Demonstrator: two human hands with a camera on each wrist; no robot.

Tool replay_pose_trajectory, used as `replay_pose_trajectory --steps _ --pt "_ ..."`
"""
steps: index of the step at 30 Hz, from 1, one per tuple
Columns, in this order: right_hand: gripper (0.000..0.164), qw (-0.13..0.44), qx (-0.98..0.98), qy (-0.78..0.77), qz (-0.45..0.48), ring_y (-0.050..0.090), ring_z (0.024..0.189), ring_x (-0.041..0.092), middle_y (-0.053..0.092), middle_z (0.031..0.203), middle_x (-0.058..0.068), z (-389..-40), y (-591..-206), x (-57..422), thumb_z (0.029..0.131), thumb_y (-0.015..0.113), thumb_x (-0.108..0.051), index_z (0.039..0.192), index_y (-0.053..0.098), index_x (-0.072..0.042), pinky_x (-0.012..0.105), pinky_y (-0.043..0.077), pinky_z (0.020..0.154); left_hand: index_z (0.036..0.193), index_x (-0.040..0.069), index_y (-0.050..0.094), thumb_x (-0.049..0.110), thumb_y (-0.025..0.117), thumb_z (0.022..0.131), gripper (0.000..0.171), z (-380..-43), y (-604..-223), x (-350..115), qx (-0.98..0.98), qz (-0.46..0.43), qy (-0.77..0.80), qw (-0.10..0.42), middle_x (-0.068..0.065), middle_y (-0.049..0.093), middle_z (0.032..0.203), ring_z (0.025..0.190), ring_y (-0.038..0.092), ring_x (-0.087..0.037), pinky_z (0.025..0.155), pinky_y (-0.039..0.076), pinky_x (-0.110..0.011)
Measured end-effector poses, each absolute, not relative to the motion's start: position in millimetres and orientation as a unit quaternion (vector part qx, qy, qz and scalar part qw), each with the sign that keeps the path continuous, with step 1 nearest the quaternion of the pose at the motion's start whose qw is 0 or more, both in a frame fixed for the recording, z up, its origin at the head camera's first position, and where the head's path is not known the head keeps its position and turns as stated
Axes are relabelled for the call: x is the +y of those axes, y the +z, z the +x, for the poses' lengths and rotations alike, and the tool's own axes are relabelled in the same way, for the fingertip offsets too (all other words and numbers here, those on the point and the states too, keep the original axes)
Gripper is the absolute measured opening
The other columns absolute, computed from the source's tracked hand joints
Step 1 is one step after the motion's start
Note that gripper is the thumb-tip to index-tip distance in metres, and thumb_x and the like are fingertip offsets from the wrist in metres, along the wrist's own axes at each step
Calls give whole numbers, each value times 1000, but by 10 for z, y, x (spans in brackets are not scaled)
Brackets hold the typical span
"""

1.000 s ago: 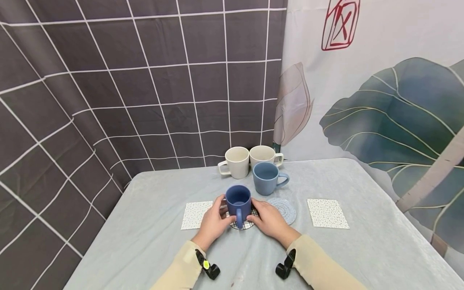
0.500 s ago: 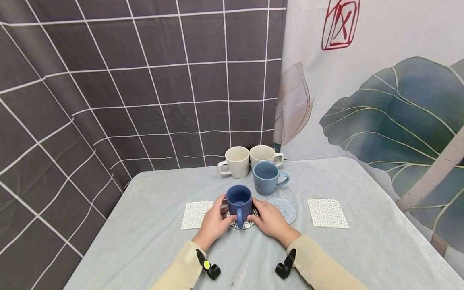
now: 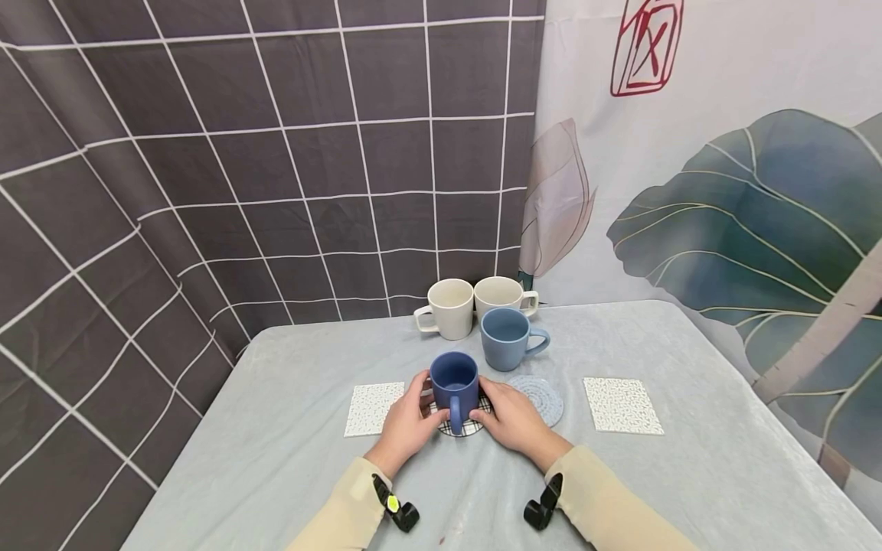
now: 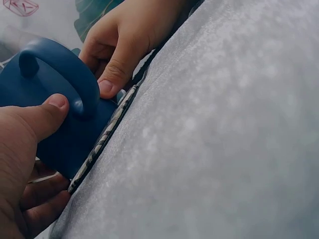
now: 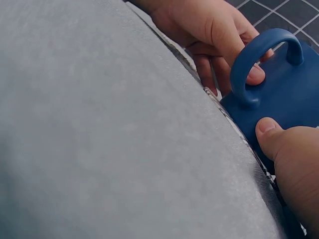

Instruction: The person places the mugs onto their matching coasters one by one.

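Two hands were on one dark blue mug (image 3: 454, 383), which stood upright at the near middle of the table (image 3: 276, 459) on a round checked coaster (image 3: 470, 428), its handle facing the person. The left hand (image 3: 406, 423) gripped the mug from the left and the right hand (image 3: 518, 417) from the right, each with its thumb against the near side, close to the handle. Most of the right hand's fingers were hidden behind the mug, so how they lay could not be told well.

Four mugs were there in all: the dark blue one, a light blue mug (image 3: 504, 348) just beyond it to the right, and two at the far edge, a left white mug (image 3: 453, 310) and a right white mug (image 3: 496, 291). The light blue one partly blocked the right white one.

Coasters also came to four: the checked one, a round pale blue coaster (image 3: 543, 399) partly covered by the right hand, a left square coaster (image 3: 370, 409) partly behind the left hand, and a right square coaster (image 3: 623, 405) well apart.
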State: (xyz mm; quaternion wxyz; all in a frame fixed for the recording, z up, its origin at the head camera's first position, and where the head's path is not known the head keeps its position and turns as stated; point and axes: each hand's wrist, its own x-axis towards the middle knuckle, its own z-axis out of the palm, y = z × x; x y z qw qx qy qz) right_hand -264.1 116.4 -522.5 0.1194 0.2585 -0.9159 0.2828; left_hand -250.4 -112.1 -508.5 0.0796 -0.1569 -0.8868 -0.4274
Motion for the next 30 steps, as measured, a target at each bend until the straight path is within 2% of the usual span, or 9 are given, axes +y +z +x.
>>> replay_pose_trajectory --steps 12,30 --pt "65 102 -918 290 249 59 124 38 61 135 23 -2631 -5214 1158 93 73 -30 142 50 7 52 47 103 150 10 39 31 78 89 75 -2515 -5118 -1133 -903 -157 -393 78 -13 65 129 107 69 -24 89 57 -40" --pt "64 118 -919 277 256 60 122 37 62 136 21 -2633 -5213 1167 94 72 -30 143 50 5 52 48 102 150 10 41 28 77 89 73 -2514 -5120 -1127 -889 -159 -421 85 -14 64 131 107 70 -25 90 57 -37"
